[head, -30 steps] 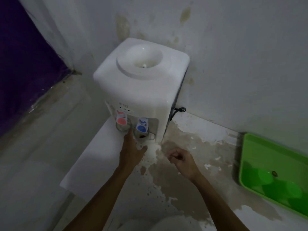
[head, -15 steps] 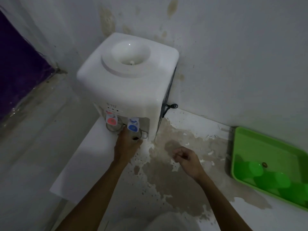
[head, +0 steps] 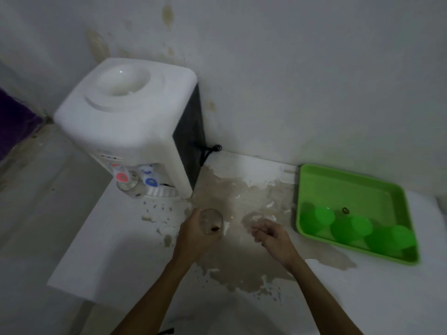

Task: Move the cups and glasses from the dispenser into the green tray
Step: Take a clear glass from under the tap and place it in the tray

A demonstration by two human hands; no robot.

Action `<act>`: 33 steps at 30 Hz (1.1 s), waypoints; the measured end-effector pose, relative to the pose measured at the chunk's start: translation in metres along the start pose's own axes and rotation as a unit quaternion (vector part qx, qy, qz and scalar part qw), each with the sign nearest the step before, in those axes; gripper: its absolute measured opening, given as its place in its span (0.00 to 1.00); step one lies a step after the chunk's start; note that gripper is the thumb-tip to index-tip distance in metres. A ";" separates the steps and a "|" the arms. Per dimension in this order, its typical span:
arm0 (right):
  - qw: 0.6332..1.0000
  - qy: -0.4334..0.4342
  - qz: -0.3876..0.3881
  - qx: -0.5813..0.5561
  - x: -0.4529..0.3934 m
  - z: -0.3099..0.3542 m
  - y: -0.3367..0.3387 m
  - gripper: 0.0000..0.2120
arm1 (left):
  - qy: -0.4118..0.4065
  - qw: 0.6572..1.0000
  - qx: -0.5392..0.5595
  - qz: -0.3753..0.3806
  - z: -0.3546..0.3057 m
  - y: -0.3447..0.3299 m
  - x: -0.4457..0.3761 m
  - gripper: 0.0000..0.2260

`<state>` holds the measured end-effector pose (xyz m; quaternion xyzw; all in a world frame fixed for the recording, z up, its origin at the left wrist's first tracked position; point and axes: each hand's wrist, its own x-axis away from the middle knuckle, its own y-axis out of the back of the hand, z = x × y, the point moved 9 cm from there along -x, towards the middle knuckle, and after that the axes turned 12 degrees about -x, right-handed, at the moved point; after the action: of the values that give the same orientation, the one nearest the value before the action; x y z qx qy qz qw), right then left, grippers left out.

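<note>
My left hand is shut on a clear glass, held upright above the stained counter, to the front right of the white water dispenser. Another clear glass stands under the dispenser's red tap. The spot under the blue tap holds nothing. My right hand hovers loosely curled and empty, between the held glass and the green tray. Three green cups lie in the front part of the tray.
The dispenser stands against the wall on a white counter with a brown peeled patch. A black cord hangs at the dispenser's rear right. The counter's left edge drops to a lower floor. A purple surface shows at far left.
My left hand has pulled the glass from under the blue tap back and to the right. The view has shifted, so the tray looks closer. My right hand stayed near the counter's middle.
</note>
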<state>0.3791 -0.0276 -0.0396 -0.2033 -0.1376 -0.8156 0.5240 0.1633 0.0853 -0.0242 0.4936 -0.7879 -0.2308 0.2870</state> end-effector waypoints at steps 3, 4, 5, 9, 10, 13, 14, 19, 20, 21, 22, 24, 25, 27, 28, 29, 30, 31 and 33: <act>0.996 -0.037 -0.036 -0.074 0.018 -0.003 0.041 0.04 | -0.035 0.998 0.025 0.043 -0.064 -0.040 0.004 0.29; 0.992 -0.054 -0.044 -0.107 0.022 -0.005 0.051 0.07 | -0.050 0.997 0.031 0.052 -0.085 -0.051 0.005 0.30; 0.985 -0.074 -0.051 -0.145 0.026 -0.006 0.062 0.10 | -0.073 0.995 0.034 0.055 -0.106 -0.060 0.006 0.31; 0.928 -0.148 -0.008 -0.343 0.037 -0.011 0.094 0.22 | -0.164 0.982 0.053 0.072 -0.186 -0.103 0.014 0.31; 0.909 -0.150 0.004 -0.388 0.038 -0.007 0.098 0.24 | -0.176 0.980 0.060 0.076 -0.197 -0.112 0.016 0.31; 0.871 -0.122 0.022 -0.475 0.036 0.005 0.128 0.25 | -0.204 0.972 0.069 0.099 -0.227 -0.148 0.018 0.33; 0.868 -0.112 0.026 -0.484 0.034 0.009 0.138 0.24 | -0.211 0.969 0.067 0.106 -0.234 -0.157 0.018 0.33; 0.923 -0.057 -0.017 -0.380 0.010 0.023 0.197 0.21 | -0.209 0.966 0.067 0.134 -0.256 -0.183 0.008 0.35; 0.940 -0.034 -0.056 -0.335 0.005 0.030 0.212 0.20 | -0.199 0.967 0.067 0.142 -0.257 -0.185 0.003 0.35; 0.953 -0.014 -0.092 -0.290 -0.002 0.038 0.226 0.18 | -0.185 0.970 0.064 0.146 -0.256 -0.188 -0.004 0.34; 0.960 0.008 -0.127 -0.248 -0.007 0.047 0.239 0.18 | -0.176 0.972 0.061 0.146 -0.256 -0.189 -0.010 0.34; 0.965 0.061 -0.198 -0.161 -0.021 0.061 0.265 0.19 | -0.160 0.977 0.045 0.134 -0.251 -0.189 -0.025 0.31; 0.964 0.096 -0.229 -0.098 -0.026 0.071 0.275 0.21 | -0.148 0.979 0.043 0.131 -0.248 -0.189 -0.031 0.29; 0.954 0.150 -0.259 0.031 -0.038 0.084 0.289 0.24 | -0.117 0.982 0.046 0.138 -0.238 -0.194 -0.044 0.26; 0.949 0.159 -0.262 0.077 -0.045 0.085 0.293 0.26 | -0.107 0.983 0.047 0.144 -0.233 -0.198 -0.049 0.24; 0.946 0.159 -0.260 0.106 -0.052 0.083 0.296 0.27 | -0.102 0.983 0.043 0.147 -0.229 -0.201 -0.053 0.23; 0.946 0.155 -0.255 0.126 -0.057 0.080 0.297 0.27 | -0.098 0.983 0.037 0.150 -0.225 -0.204 -0.056 0.21; 0.947 0.145 -0.247 0.142 -0.064 0.073 0.298 0.27 | -0.092 0.983 0.028 0.154 -0.221 -0.209 -0.060 0.20; 0.947 0.123 -0.225 0.195 -0.075 0.060 0.292 0.26 | -0.083 0.982 0.011 0.167 -0.214 -0.218 -0.066 0.18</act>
<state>0.6840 -0.0622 -0.0187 0.0406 -0.2709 -0.8880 0.3693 0.4721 0.0393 -0.0244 0.3375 -0.8827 -0.2111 0.2498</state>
